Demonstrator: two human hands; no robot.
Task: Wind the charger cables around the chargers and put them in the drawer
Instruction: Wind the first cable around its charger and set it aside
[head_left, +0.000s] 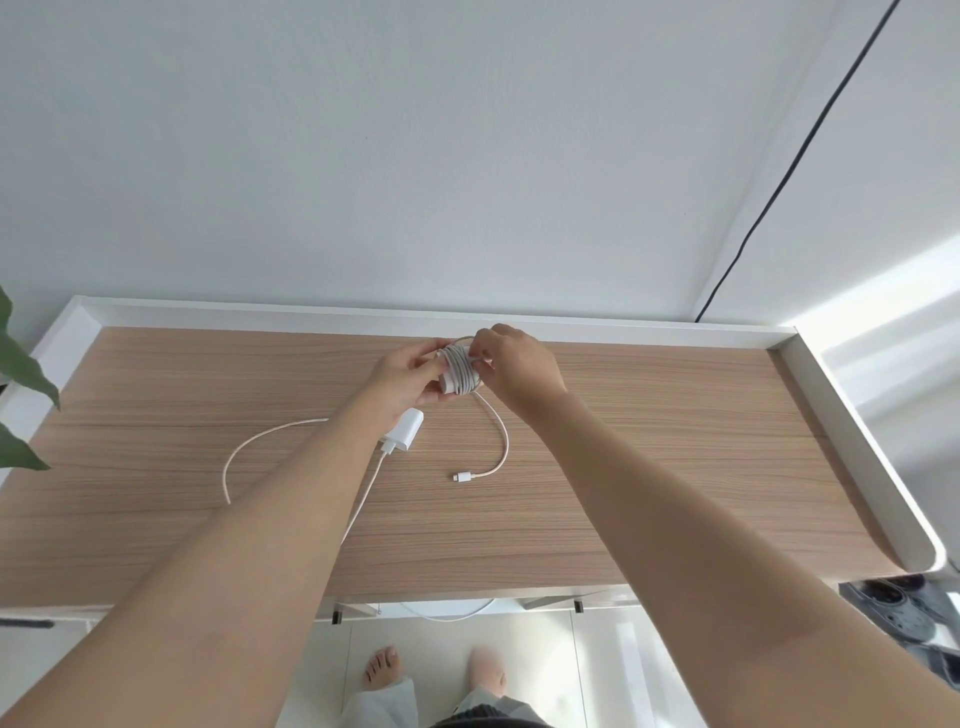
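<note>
White charger (458, 375) held above surface (649, 447) at far edge: left hand (410, 382) grips its body, right hand (511, 364) pinches cable (501, 441); loose tail trails toward the person, right hand nearer.

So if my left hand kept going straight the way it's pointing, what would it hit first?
The left hand points away from you toward the wall, already gripping the wrapped charger. Beyond that, probably the desk's white back rim, though depth is unclear.

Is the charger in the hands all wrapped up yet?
Not quite. Cable coils cover the charger, but a loose tail hangs down to the desk.
</note>
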